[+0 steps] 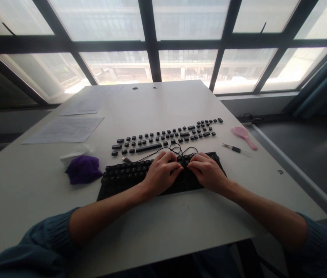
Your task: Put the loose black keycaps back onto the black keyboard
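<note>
A black keyboard (pixel 123 175) lies in front of me, with keycaps on its left part and a bare-looking stretch at its lower right. Over its right half, my left hand (pixel 160 172) is closed in a pinch, thumb against fingers. Close beside it, my right hand (pixel 208 172) pinches too, the fingertips of both nearly meeting. Whatever sits between the fingers is too small or hidden to make out. Behind the keyboard, loose black keycaps are spread in rows, among them a long space bar (pixel 149 147). The keyboard's cable (pixel 175 148) is looped there, its USB plug (pixel 126 160) resting at the left.
To the left are a purple cloth (pixel 83 170), a whitish crumpled item (pixel 70 156) and paper sheets (pixel 65 130). On the right lie a pink hairbrush (pixel 241 132), a wire-ended tool with a dark handle (pixel 235 149) and a small dark tag (pixel 280 172) near the table edge.
</note>
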A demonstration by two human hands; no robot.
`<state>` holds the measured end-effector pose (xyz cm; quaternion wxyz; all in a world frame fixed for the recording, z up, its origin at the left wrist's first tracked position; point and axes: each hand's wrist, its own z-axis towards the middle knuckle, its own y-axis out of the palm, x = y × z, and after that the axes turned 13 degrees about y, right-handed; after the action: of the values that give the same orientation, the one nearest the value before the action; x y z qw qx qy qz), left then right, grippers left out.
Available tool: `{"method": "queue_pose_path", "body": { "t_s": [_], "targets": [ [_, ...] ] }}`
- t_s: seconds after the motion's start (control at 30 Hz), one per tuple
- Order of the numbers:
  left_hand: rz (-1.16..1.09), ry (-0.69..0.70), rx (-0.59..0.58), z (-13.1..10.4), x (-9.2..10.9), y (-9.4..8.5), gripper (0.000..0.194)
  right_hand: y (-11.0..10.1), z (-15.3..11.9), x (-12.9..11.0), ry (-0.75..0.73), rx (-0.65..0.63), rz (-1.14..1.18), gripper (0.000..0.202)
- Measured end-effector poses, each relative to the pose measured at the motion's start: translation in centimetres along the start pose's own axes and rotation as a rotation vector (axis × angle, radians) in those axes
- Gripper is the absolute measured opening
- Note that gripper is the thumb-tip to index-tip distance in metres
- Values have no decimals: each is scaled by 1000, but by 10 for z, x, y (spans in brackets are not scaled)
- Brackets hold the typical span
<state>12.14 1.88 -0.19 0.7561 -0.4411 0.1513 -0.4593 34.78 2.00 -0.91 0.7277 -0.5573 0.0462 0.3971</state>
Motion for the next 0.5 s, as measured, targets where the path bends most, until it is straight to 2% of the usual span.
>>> {"method": "queue_pose_path", "body": {
  "t_s": [0.23, 0.37, 0.5],
  "targets": [
    [-56, -87, 27, 8, 6, -14, 22, -8, 5, -1, 58, 102, 77, 18],
    [-73, -148, -35, 15, 6, -38, 25, -29, 13, 10, 85, 166, 71, 15],
    [-61, -158, -104, 37, -11, -68, 26, -59, 37, 43, 153, 218, -51, 9]
  ]
}}
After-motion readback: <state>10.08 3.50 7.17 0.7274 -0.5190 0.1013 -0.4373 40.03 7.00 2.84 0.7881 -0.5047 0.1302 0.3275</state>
